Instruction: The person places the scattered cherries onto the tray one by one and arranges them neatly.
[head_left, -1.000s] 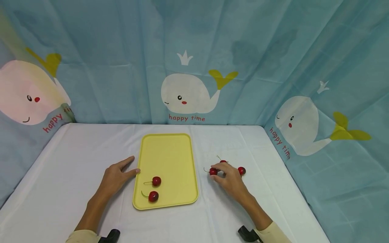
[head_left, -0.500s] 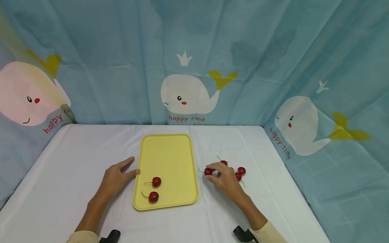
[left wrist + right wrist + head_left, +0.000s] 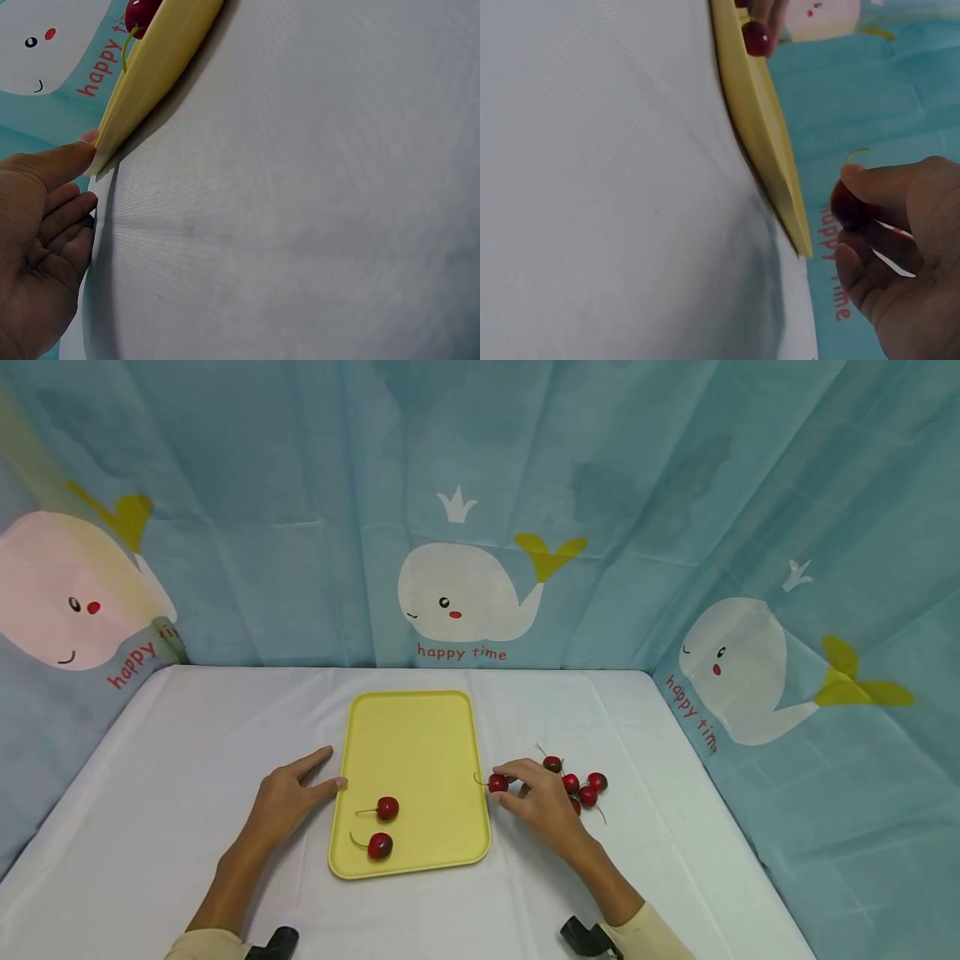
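A yellow tray (image 3: 412, 739) lies on the white table, with two stemmed cherries, an upper cherry (image 3: 387, 808) and a lower cherry (image 3: 379, 846), near its front left. My left hand (image 3: 287, 797) touches the tray's left rim with the thumb; its other fingers are relaxed, off the rim in the left wrist view. Between thumb and fingers my right hand (image 3: 546, 808) pinches a dark red cherry (image 3: 847, 206), its stem pointing up in the right wrist view. That cherry is at the tray's right edge in the head view.
Right of the tray, partly behind the right hand, sits a loose cluster of several cherries (image 3: 588, 796). A white cloth (image 3: 202, 735) covers the table. Blue curtains (image 3: 300, 527) printed with whales hang behind it and at both sides.
My right hand has carried the pinched cherry left, from the cluster to the tray's right edge. More of the cluster shows now. The left hand and tray stay put.
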`<state>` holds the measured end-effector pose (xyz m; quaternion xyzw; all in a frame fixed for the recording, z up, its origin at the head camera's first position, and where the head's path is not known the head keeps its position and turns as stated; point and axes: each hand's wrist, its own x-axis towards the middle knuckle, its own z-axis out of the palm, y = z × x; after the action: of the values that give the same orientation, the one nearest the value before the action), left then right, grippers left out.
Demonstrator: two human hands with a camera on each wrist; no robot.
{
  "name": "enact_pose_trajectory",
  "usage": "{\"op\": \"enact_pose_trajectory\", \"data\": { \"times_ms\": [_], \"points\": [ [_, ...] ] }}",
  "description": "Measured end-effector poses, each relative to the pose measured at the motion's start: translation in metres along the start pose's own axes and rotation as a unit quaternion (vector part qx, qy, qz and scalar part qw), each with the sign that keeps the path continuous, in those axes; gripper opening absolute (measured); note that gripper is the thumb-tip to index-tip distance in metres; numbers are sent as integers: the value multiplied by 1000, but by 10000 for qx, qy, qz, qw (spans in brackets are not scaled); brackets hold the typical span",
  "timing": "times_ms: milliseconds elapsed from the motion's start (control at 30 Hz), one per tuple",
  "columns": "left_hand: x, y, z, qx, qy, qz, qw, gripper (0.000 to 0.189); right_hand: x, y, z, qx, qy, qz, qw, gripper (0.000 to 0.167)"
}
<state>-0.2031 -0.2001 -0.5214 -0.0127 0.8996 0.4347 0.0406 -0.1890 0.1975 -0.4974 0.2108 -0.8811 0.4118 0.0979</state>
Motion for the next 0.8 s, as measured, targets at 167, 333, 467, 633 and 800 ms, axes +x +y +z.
{"op": "enact_pose_trajectory", "data": {
  "times_ms": [167, 333, 467, 633, 800],
  "points": [
    [0, -1, 0, -9, 24, 56, 10000, 82, 1, -3, 4, 7, -11, -31, 10000, 33],
    [0, -1, 0, 23, 30, 51, 10000, 82, 3, -5, 7, 49, -61, 51, 10000, 32],
    [0, -2, 0, 10, 29, 37, 10000, 82, 5, -6, 11, 182, -128, 106, 9997, 32],
    [1, -2, 0, -5, 45, 59, 10000, 82, 7, -8, 16, 292, -247, 232, 9990, 32],
    [0, -2, 0, 0, 26, 29, 10000, 83, 10, -12, 21, 323, -303, 314, 9985, 33]
  ]
}}
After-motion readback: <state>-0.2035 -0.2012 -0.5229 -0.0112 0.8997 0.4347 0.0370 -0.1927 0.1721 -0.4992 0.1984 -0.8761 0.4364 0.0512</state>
